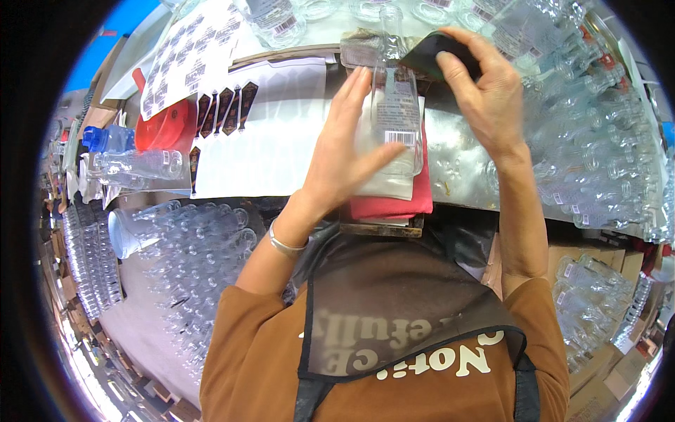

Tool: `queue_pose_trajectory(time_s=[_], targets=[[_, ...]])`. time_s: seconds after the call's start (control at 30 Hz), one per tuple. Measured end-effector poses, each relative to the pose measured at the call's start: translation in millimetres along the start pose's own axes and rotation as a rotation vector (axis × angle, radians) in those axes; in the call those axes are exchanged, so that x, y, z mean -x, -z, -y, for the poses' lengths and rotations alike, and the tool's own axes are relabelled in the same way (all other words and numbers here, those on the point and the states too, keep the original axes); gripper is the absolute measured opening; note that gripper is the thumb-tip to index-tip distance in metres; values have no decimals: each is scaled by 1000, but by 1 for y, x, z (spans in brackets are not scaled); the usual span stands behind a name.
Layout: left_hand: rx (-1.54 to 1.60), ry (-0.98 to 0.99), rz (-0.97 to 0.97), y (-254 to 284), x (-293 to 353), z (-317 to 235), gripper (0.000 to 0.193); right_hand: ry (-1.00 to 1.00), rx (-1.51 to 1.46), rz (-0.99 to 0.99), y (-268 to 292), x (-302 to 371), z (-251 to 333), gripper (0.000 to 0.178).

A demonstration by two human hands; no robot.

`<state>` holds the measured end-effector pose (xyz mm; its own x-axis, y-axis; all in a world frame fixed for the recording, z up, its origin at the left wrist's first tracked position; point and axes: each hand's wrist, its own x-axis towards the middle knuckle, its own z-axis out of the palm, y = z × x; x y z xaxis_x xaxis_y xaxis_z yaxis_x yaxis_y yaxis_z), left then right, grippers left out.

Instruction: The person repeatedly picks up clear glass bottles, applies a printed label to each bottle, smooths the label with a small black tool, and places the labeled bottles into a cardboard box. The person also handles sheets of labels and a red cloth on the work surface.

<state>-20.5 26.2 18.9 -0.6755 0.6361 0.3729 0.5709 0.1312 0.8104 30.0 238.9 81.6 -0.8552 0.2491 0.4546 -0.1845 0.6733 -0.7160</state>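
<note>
A clear glass bottle point(402, 130) lies in front of me with its neck pointing away; printed text and a barcode label show on it. Under it are a white sheet and a folded red cloth point(394, 205). My left hand point(344, 141) is beside the bottle's left side, fingers stretched out and thumb reaching across the lower part; whether it touches the glass I cannot tell. Pinched in my right hand point(485, 84) is a thin black flat piece point(437, 56), held just right of the bottle's neck. A greyish block point(360, 49) sits by the neck.
Left of the bottle lies a white backing sheet point(264, 141) with several dark tie-shaped stickers point(226, 111). A printed label sheet point(190, 53), a red round object point(166, 126) and a blue-capped bottle point(105, 139) are beyond. Many glass bottles point(590, 141) crowd the right; more point(197, 260) stand lower left.
</note>
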Motion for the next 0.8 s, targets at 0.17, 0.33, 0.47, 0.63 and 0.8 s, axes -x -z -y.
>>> queue_pose_trajectory(time_s=[0.17, 0.33, 0.47, 0.63, 0.8], targets=[[40, 18, 1, -8, 29, 4, 124, 235, 214, 185, -4, -17, 23, 24], [40, 34, -172, -26, 36, -2, 132, 559, 370, 375, -18, 13, 53, 26], [-6, 35, -213, -25, 39, -6, 136, 365, 354, 438, -17, 1, 48, 29], [68, 37, -156, -21, 35, -7, 136, 559, 322, 235, -15, 8, 33, 28], [-104, -67, -131, -21, 35, -7, 130, 203, 270, 210, -2, -9, 20, 25]])
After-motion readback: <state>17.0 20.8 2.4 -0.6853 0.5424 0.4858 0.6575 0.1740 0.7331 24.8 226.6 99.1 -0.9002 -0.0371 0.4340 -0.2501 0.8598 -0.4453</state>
